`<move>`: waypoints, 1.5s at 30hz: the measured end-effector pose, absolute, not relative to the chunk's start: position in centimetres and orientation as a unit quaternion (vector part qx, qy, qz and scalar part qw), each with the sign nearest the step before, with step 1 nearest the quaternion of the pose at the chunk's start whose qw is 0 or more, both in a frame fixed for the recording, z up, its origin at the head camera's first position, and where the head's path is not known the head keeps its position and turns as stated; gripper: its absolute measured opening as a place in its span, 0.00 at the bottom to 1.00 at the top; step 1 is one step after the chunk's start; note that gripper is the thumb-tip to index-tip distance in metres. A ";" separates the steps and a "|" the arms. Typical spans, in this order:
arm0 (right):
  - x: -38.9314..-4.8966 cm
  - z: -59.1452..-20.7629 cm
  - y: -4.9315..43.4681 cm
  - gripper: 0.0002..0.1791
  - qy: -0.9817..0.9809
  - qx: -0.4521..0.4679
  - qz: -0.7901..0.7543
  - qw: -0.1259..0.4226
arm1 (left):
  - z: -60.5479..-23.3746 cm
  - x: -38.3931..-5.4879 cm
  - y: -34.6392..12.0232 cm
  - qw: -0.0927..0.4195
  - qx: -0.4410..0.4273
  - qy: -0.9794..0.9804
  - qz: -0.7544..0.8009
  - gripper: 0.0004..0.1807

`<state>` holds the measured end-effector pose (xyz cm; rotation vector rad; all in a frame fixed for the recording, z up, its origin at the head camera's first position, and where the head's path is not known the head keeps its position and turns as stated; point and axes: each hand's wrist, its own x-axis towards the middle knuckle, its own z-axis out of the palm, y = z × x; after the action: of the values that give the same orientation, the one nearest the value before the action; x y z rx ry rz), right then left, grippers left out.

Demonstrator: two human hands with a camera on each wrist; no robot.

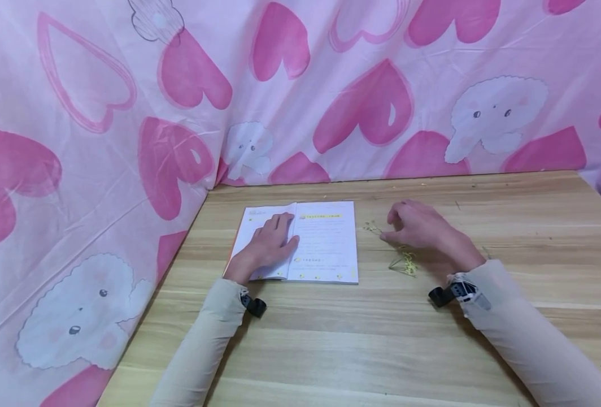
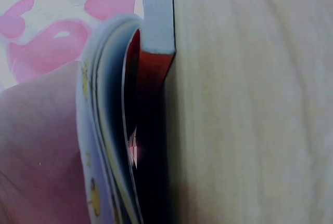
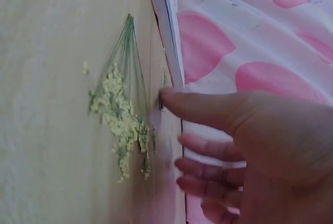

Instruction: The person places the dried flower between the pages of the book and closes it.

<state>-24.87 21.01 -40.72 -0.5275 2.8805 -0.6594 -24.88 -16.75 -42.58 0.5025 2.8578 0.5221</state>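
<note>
An open book [image 1: 326, 237] lies on the wooden table, its printed pages facing up. My left hand [image 1: 271, 243] rests flat on the left page with fingers near the fold. In the left wrist view the pages [image 2: 96, 130] curve up away from the cover. To the right of the book, my right hand [image 1: 414, 226] hovers low with loosely bent fingers, thumb [image 3: 200, 109] apart from the fingertips. A small dried sprig [image 1: 371, 227] lies right at the thumb tip. Below that hand is a bunch of small yellow dried flowers [image 1: 408, 264] with thin green stems [image 3: 129, 42].
A pink curtain [image 1: 361, 34] with hearts and white cartoon animals hangs behind and left of the table [image 1: 331, 339]. Small dark bits are scattered over the tabletop. Each wrist wears a black camera [image 1: 445, 295] on a strap over a light sleeve [image 1: 529, 328].
</note>
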 end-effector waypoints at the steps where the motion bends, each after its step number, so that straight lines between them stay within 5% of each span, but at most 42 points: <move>1: -24.8 -40.6 21.1 0.25 0.959 -0.170 -0.215 0.071 | -42.6 -24.9 -16.7 0.096 0.170 0.965 0.176 0.39; 9: -24.8 -40.4 20.9 0.07 0.949 -0.162 -0.246 0.110 | -42.5 -25.1 -16.7 0.095 0.170 0.966 0.170 0.39; 21: -24.2 -40.2 20.1 0.07 0.949 -0.172 -0.236 0.119 | -42.6 -25.0 -16.6 0.094 0.167 0.966 0.171 0.40; 45: -24.5 -41.2 15.7 0.06 0.890 -0.201 -0.410 -0.012 | -42.8 -24.9 -16.8 0.098 0.174 0.965 0.167 0.40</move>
<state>-24.47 15.71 -41.19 -0.6375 2.8166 -1.2969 -24.90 -16.78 -42.80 0.5165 2.8577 0.4957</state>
